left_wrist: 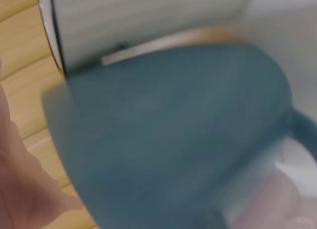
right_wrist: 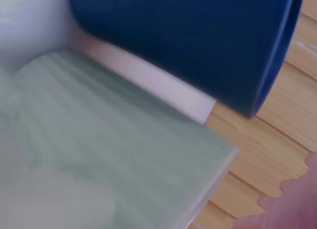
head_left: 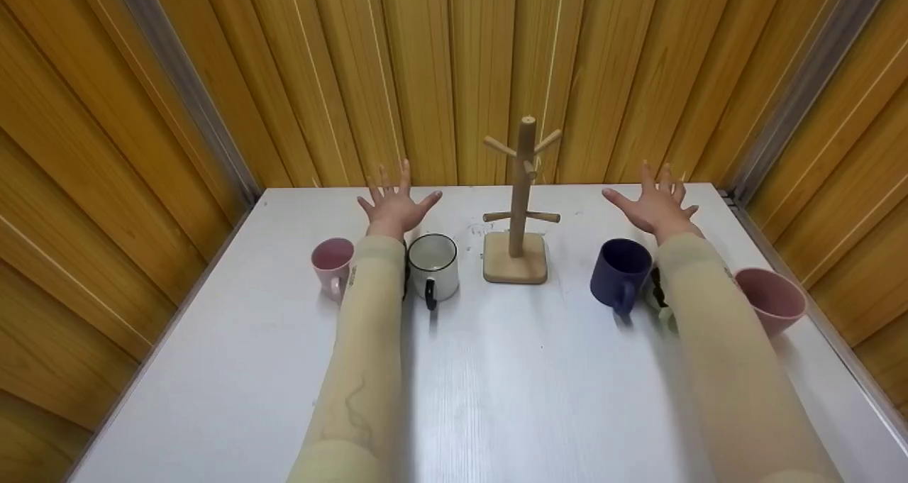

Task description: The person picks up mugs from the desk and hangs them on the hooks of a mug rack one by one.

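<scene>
Hands (head_left: 395,212) (head_left: 656,210) by table edge (head_left: 464,189), gaps beside rack (head_left: 521,199)

Booth-like workspace: wood-look walls (head_left: 482,57), metal corners (head_left: 186,79), white table (head_left: 511,391).

White table (head_left: 496,398); yellow-brown plank walls (head_left: 418,57); grey corner strips (head_left: 187,82).

A dark blue cup (right_wrist: 183,36), lying sideways across the frame, fills the top from 11 to 1 o'clock, its rim toward 2. A blurred pale green cup (right_wrist: 119,140) spreads from the centre toward 8 o'clock, its rim facing 5. Between them runs a pale strip of the surface (right_wrist: 163,85). Wooden panelling (right_wrist: 282,125) fills 3 o'clock; the right hand (right_wrist: 295,204), partly in frame at 4, appears apart from both cups.
</scene>
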{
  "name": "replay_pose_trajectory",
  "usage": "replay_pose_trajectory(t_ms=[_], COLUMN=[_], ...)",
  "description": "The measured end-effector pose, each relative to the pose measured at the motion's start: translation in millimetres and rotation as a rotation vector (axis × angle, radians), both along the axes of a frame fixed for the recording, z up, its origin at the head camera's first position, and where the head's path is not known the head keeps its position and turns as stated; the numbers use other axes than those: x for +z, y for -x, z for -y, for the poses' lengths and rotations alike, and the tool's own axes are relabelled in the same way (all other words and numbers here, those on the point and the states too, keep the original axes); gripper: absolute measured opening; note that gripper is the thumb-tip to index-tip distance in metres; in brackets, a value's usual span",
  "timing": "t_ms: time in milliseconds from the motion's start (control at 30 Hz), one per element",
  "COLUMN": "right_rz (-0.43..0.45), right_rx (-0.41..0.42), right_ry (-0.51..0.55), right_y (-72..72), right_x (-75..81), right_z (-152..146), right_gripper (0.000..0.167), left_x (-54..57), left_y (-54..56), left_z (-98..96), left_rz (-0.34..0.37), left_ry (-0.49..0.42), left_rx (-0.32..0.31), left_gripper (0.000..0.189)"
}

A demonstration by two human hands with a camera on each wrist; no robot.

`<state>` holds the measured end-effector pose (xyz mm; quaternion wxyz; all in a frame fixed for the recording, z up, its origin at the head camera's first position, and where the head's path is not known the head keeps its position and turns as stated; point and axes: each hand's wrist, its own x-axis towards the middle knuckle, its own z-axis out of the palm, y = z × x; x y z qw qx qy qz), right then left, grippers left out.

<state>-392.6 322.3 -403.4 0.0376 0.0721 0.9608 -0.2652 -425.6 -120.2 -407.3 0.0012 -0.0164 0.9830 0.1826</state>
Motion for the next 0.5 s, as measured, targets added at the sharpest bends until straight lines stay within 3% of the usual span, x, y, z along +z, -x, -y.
replay_pose_trajectory(t_ms=[233,500], right_rz=[0.073,0.106], right_rx=[0.051,0.166], right_ry=[0.084,0.274], right_y=[2.3,-5.4], right_x=[5.6,16.5], right_z=[8,12], right_gripper=[0.119,0.113], left_x=[2.0,9.4], left_y=[0.7,-8.5], left_z=[-13.0,-37.6], left_rz=[0.006,0.026], left_ry=[-0.147,-0.428], left_rx=[-0.021,-0.041], left_gripper=[0.097,0.092])
